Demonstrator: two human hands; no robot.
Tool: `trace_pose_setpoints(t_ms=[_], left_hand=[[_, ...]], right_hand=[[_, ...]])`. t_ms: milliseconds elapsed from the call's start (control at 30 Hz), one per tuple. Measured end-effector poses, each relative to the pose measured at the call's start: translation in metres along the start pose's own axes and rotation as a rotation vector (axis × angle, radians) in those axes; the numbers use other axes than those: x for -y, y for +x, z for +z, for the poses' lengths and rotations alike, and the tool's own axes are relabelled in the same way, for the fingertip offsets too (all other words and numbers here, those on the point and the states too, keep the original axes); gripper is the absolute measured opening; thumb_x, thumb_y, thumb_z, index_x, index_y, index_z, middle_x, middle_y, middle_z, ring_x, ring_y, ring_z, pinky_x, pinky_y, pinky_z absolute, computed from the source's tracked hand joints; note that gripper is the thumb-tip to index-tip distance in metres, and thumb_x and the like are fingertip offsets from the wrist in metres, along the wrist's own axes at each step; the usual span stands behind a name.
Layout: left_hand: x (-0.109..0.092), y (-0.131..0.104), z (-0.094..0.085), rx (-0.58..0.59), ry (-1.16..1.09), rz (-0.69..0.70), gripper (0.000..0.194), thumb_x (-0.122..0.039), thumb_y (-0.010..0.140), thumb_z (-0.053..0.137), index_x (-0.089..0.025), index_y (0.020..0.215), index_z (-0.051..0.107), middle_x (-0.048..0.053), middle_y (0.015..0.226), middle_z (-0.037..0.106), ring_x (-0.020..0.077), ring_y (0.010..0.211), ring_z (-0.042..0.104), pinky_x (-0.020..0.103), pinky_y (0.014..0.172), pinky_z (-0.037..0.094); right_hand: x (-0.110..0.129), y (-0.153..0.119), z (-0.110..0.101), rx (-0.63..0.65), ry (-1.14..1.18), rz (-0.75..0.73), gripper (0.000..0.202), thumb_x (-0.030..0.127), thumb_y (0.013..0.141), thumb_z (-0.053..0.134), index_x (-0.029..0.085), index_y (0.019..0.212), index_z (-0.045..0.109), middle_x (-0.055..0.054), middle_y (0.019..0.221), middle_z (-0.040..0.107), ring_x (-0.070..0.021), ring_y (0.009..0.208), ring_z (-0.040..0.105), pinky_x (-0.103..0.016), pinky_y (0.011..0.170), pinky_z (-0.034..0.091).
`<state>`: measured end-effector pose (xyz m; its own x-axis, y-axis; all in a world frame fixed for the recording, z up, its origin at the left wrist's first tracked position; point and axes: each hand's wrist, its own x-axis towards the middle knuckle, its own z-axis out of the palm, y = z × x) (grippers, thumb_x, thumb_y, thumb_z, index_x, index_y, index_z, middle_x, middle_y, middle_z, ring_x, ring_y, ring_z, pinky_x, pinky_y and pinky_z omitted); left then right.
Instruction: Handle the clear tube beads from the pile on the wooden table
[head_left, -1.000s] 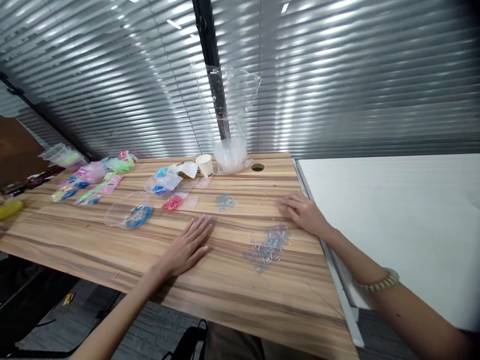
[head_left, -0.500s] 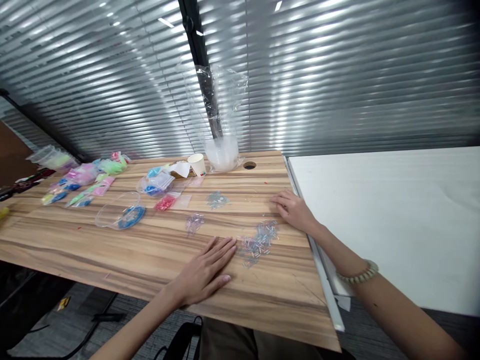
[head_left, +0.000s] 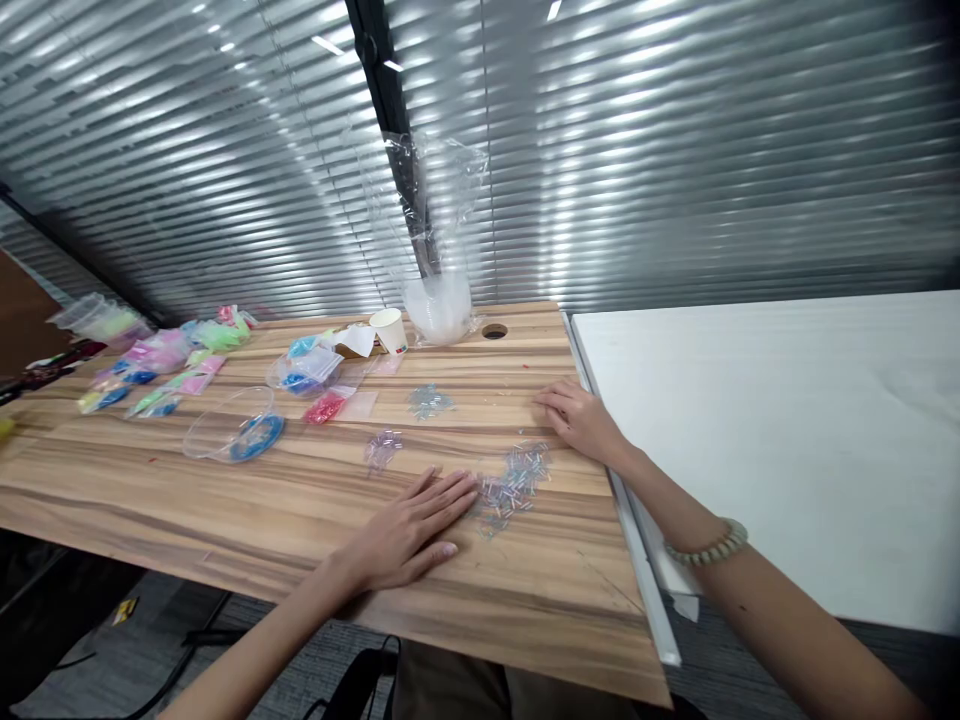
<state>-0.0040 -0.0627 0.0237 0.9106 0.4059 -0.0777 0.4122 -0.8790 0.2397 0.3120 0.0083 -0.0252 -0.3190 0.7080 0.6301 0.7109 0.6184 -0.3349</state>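
Observation:
My left hand [head_left: 412, 530] lies flat on the wooden tabletop with its fingers stretched out. Its fingertips touch the left edge of a mixed pile of small clear and tinted tube beads [head_left: 514, 487]. My right hand [head_left: 576, 415], a bracelet [head_left: 709, 545] on its wrist, rests palm down near the table's right side, just beyond that pile. Its fingers are loosely bent, and I see nothing in them. A small heap of purplish beads [head_left: 383, 450] lies past my left hand. Farther back is a heap of grey-blue beads [head_left: 430, 401].
A bag of red beads [head_left: 325, 407], an open clear round container [head_left: 229, 425] with blue beads and a paper cup [head_left: 389, 330] stand farther left. Bagged plastic bowls [head_left: 439, 308] stand near the blinds. Several colourful bags [head_left: 161, 350] lie far left. A white board [head_left: 765, 430] adjoins the right edge.
My left hand has slid slightly right against the left edge of the mixed bead pile. My right hand stays nearly in place. The whole view has shifted a little.

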Motion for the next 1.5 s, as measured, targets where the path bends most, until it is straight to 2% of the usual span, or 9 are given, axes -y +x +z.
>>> trace_pose_setpoints(t_ms=[133,367,600,867,1033,1300,1400,1500], left_hand=[[0.003,0.002,0.000,0.017,-0.002,0.019,0.058,-0.039,0.100,0.025,-0.022,0.149,-0.003,0.005,0.153,0.012,0.0217,0.141,0.012,0.045,0.116,0.005],[0.009,-0.001,-0.003,0.013,0.010,-0.053,0.056,-0.038,0.101,0.021,-0.023,0.148,-0.004,0.004,0.153,0.012,0.0208,0.141,0.010,0.044,0.116,0.007],[0.008,0.014,-0.001,0.000,0.003,0.018,0.056,-0.041,0.100,0.018,-0.024,0.148,-0.006,0.005,0.154,0.010,0.0216,0.141,0.012,0.045,0.116,0.007],[0.008,0.021,0.000,-0.036,-0.010,0.020,0.067,-0.045,0.099,0.022,-0.019,0.145,-0.019,0.007,0.153,0.016,0.0229,0.139,0.018,0.041,0.116,0.010],[0.009,0.016,0.001,-0.027,-0.018,-0.012,0.065,-0.046,0.099,0.020,-0.019,0.146,-0.017,0.008,0.153,0.013,0.0245,0.139,0.018,0.043,0.116,0.012],[0.019,-0.007,0.003,-0.040,0.013,-0.100,0.063,-0.042,0.100,0.018,-0.020,0.145,-0.019,0.007,0.153,0.011,0.0226,0.140,0.015,0.043,0.116,0.010],[0.017,-0.008,0.003,-0.069,0.031,-0.125,0.064,-0.042,0.100,0.019,-0.019,0.145,-0.020,0.008,0.154,0.008,0.0232,0.141,0.013,0.043,0.115,0.010],[0.012,-0.002,0.001,-0.046,0.030,-0.093,0.065,-0.044,0.099,0.021,-0.019,0.146,-0.016,0.008,0.154,0.005,0.0240,0.141,0.010,0.044,0.115,0.009]], right_hand=[[0.000,0.001,0.000,0.000,-0.009,0.001,0.028,0.007,0.083,0.042,0.018,0.093,0.065,-0.007,0.091,0.064,-0.0221,0.089,0.057,-0.039,0.080,0.050],[0.002,0.002,0.002,0.004,-0.007,-0.002,0.028,0.007,0.083,0.042,0.018,0.093,0.065,-0.007,0.092,0.064,-0.0221,0.089,0.058,-0.040,0.080,0.051],[0.000,0.002,0.001,0.007,0.007,0.017,0.029,0.007,0.083,0.042,0.019,0.094,0.065,-0.007,0.092,0.065,-0.0222,0.090,0.058,-0.041,0.080,0.051],[0.001,0.002,0.001,0.013,-0.004,0.020,0.028,0.007,0.083,0.042,0.019,0.094,0.065,-0.007,0.093,0.064,-0.0224,0.090,0.058,-0.041,0.081,0.050],[0.001,0.002,0.001,0.008,0.000,0.022,0.027,0.007,0.083,0.042,0.019,0.093,0.065,-0.007,0.093,0.064,-0.0222,0.090,0.058,-0.041,0.081,0.050],[0.000,0.002,0.002,0.022,-0.002,0.009,0.027,0.007,0.083,0.042,0.018,0.094,0.065,-0.008,0.094,0.064,-0.0225,0.091,0.058,-0.040,0.080,0.051],[0.000,0.002,0.002,0.031,-0.002,0.008,0.027,0.007,0.083,0.042,0.017,0.093,0.065,-0.007,0.093,0.064,-0.0225,0.090,0.057,-0.040,0.080,0.051],[0.000,0.002,0.002,0.035,-0.003,0.008,0.027,0.007,0.083,0.042,0.018,0.093,0.065,-0.007,0.092,0.064,-0.0224,0.090,0.057,-0.041,0.080,0.051]])
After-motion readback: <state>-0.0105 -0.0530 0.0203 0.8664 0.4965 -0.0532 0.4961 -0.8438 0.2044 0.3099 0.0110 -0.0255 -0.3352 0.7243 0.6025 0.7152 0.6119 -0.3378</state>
